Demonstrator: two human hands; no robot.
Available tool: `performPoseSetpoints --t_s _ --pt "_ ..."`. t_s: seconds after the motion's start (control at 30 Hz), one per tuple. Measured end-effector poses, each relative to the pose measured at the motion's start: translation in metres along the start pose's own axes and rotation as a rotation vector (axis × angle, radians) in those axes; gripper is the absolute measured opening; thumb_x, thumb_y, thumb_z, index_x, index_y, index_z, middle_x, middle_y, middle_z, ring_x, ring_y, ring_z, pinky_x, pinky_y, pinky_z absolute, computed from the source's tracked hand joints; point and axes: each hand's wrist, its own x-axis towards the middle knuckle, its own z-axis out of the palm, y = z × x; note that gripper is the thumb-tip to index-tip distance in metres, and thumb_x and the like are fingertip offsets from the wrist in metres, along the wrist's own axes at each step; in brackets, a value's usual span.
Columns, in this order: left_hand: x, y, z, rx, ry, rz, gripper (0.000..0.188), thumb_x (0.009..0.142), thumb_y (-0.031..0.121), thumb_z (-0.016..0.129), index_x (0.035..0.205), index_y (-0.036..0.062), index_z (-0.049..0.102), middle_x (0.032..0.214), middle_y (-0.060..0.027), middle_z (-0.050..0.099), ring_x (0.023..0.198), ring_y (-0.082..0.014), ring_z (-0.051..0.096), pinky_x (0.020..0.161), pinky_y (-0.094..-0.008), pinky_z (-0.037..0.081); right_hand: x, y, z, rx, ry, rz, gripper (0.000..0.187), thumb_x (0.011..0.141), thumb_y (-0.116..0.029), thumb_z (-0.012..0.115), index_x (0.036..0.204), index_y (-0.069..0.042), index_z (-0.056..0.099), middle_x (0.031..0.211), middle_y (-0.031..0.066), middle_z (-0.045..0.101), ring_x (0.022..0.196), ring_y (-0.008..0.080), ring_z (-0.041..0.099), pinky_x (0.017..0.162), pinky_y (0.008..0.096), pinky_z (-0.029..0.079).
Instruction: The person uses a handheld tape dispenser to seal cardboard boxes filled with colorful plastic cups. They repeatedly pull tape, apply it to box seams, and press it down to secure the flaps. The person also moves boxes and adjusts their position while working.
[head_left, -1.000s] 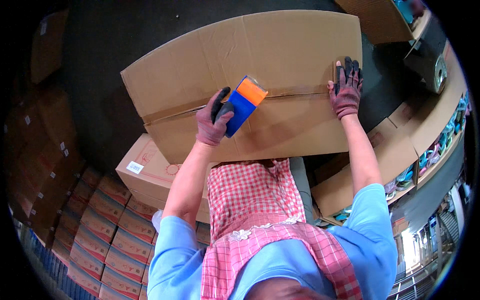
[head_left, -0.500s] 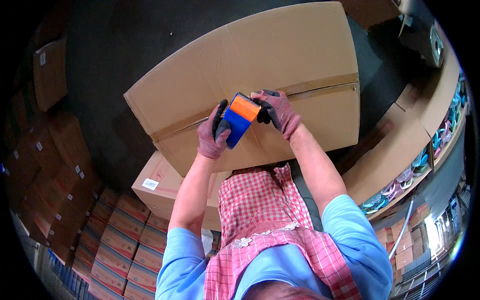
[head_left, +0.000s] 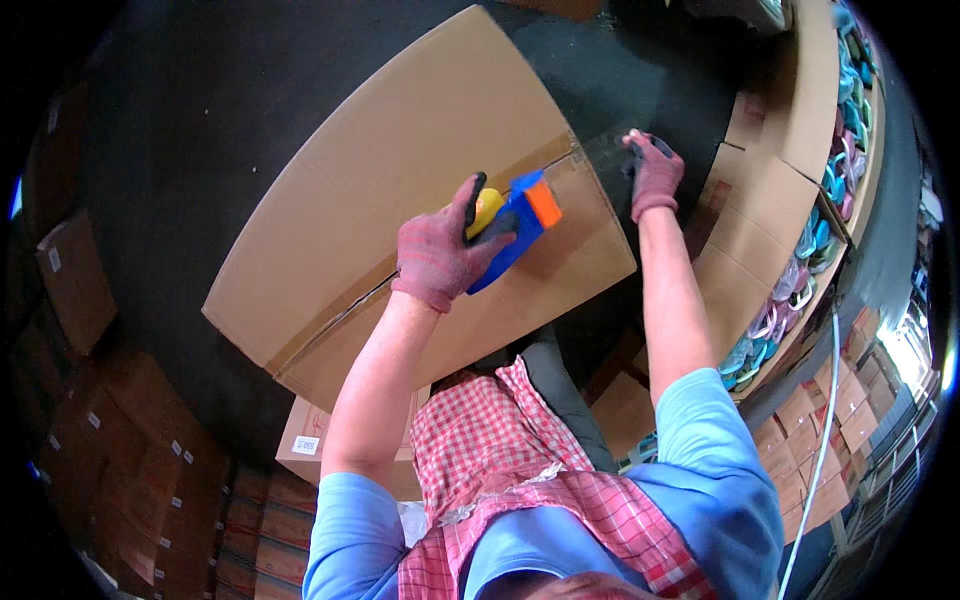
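Tape dispenser [head_left: 522,243] sits gripped in left fingers [head_left: 468,203]; right fingers [head_left: 642,147] curl, their pinch unclear.

- Large carton [head_left: 440,140]: matt cardboard, smooth with faint creases.
- Seam tape [head_left: 325,332]: thin, smooth film with a slight sheen.
- Tape dispenser [head_left: 508,255]: smooth, hard-looking plastic, blue on the body, brighter orange on the front plate [head_left: 544,204].
- Left grip [head_left: 440,252] and right grip [head_left: 657,178]: gloves of matt knitted cloth, with a dark, rubbery-looking coating on the fingers.
- Apron [head_left: 465,425]: checked woven cloth, matt and wrinkled, with lace-like trim [head_left: 543,473].
- Shirt [head_left: 715,435]: soft, matt cloth.
- Label [head_left: 306,444]: flat white paper.
- Pastel pieces [head_left: 800,285]: shiny plastic, some under crinkled clear film.
- Floor [head_left: 230,150]: dark, mostly matt.
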Motion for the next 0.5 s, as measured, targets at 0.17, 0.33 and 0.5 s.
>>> performPoseSetpoints --t_s 0.17,0.33,0.5 --pt "0.009 0.002 0.017 -0.024 0.145 0.044 0.060 0.064 0.025 0.074 0.118 0.0152 0.051 0.085 -0.0151 0.063 0.077 -0.0250 0.063 0.067 -0.0319 0.050 0.047 0.084 0.039 -0.745 -0.290 0.269 0.043 0.069 -0.036 0.065 0.096 -0.002 0.063 0.100 0.0169 0.061 0.096 0.0294 0.057 0.083 0.0351 0.043" --pt "0.005 -0.003 0.026 -0.074 0.189 0.091 0.056 0.064 0.024 0.074 0.115 0.0132 0.053 0.086 -0.0135 0.063 0.076 -0.0232 0.063 0.068 -0.0314 0.049 0.073 0.116 0.025 -0.857 -0.531 0.153 0.059 0.073 -0.045 0.058 0.111 0.000 0.053 0.114 0.0192 0.053 0.110 0.0328 0.047 0.091 0.0347 0.039" --pt "0.006 0.004 0.020 -0.087 0.090 -0.114 0.059 0.065 0.029 0.072 0.117 0.0125 0.052 0.097 -0.0146 0.062 0.084 -0.0222 0.062 0.073 -0.0318 0.049 0.002 0.010 0.031 -0.580 -0.789 0.118 0.069 0.077 -0.057 0.049 0.119 -0.001 0.048 0.120 0.0150 0.050 0.106 0.0230 0.049 0.090 0.0318 0.037"
